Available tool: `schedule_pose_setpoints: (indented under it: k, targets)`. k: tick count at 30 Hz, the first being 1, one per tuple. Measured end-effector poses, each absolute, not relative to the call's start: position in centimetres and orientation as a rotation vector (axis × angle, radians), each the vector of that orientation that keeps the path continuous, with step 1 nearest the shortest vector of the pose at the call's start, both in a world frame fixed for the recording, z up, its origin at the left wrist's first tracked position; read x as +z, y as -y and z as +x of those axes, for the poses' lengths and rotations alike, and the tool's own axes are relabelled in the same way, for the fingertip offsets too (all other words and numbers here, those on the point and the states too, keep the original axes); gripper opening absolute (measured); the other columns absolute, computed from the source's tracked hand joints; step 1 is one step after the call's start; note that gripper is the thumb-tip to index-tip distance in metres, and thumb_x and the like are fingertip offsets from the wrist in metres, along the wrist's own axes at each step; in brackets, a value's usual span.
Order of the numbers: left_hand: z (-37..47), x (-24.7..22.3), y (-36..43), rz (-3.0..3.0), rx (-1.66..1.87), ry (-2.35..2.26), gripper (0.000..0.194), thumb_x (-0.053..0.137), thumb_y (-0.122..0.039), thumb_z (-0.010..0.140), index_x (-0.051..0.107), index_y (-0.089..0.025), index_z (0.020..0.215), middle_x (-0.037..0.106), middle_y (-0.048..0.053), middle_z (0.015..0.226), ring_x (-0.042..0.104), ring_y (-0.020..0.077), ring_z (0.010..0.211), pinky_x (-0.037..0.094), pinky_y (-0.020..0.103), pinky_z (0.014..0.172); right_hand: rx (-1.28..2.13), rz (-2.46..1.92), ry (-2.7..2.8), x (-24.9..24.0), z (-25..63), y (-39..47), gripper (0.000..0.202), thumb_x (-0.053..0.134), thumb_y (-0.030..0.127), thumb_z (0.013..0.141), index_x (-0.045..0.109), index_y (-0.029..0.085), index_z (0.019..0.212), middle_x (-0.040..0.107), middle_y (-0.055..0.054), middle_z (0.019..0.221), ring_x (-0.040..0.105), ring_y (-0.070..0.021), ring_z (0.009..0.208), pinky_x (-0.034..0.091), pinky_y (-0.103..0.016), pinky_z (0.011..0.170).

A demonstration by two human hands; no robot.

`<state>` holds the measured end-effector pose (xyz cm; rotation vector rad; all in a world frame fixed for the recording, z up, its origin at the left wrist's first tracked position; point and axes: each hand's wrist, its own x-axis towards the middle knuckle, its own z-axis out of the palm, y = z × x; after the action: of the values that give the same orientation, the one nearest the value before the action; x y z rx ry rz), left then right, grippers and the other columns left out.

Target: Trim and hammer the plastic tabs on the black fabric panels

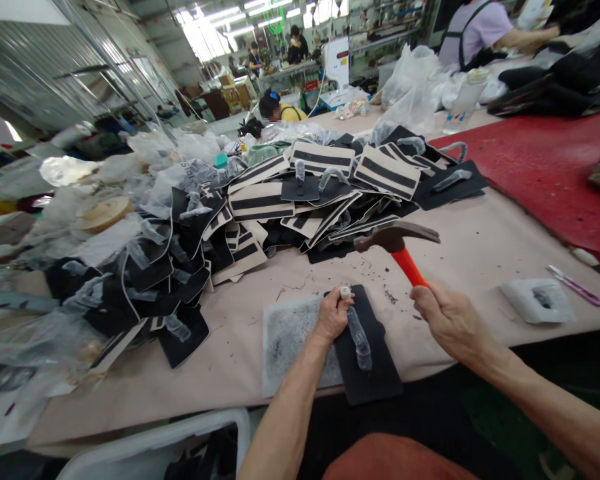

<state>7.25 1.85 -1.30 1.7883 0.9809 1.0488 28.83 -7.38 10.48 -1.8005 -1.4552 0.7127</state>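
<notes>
My right hand (447, 317) grips a hammer (405, 257) by its orange handle, the metal head raised above the table. In my left hand (333, 313) a short punch-like tool with a pale round top (345, 293) stands upright. Its lower end is hidden by my fingers. Beneath that hand lies a black panel (380, 347) with a plastic-wrapped handle (360, 340) on it. The panel partly overlaps a worn, translucent square board (290, 347) that is speckled with dark marks.
Black and cream striped panels (265, 201) are heaped across the back and left. A small white block (537, 300) and pink-handled cutter (577, 287) sit at right. Red sheeting (540, 173) covers the far right. A white bin (155, 443) stands below the front edge. Co-workers sit farther back.
</notes>
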Motion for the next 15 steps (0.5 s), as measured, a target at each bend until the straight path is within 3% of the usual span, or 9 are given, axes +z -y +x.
schedule_pose_setpoints:
  k: [5, 11, 15]
  targets:
    - [7.2, -1.5, -1.9, 1.814, 1.023, -1.016, 0.015, 0.052, -0.020, 0.090, 0.065, -0.019, 0.097, 0.073, 0.006, 0.094, 0.068, 0.0183, 0.083, 0.052, 0.029, 0.076, 0.303, -1.854, 2.130, 11.4, 29.1, 7.5, 0.038, 0.035, 0.047, 0.101, 0.049, 0.022, 0.077, 0.054, -0.001, 0.056, 0.040, -0.0139, 0.042, 0.016, -0.031, 0.049]
    - [7.2, -1.8, -1.9, 1.798, 1.056, -0.992, 0.016, 0.054, -0.023, 0.091, 0.064, -0.019, 0.102, 0.073, 0.006, 0.097, 0.068, 0.0192, 0.089, 0.052, 0.030, 0.082, 0.088, -1.745, 1.922, 12.1, 28.6, 7.4, 0.042, 0.025, 0.045, 0.104, 0.049, 0.021, 0.080, 0.052, 0.000, 0.055, 0.046, -0.0143, 0.044, 0.025, -0.028, 0.049]
    - [7.1, -1.7, -1.9, 1.813, 1.004, -1.018, 0.014, 0.054, -0.024, 0.091, 0.066, -0.018, 0.097, 0.071, 0.005, 0.089, 0.066, 0.0184, 0.079, 0.051, 0.029, 0.074, 0.167, -1.774, 2.156, 12.0, 28.7, 7.4, 0.035, 0.036, 0.045, 0.102, 0.048, 0.022, 0.078, 0.054, 0.001, 0.053, 0.043, -0.0144, 0.040, 0.018, -0.029, 0.046]
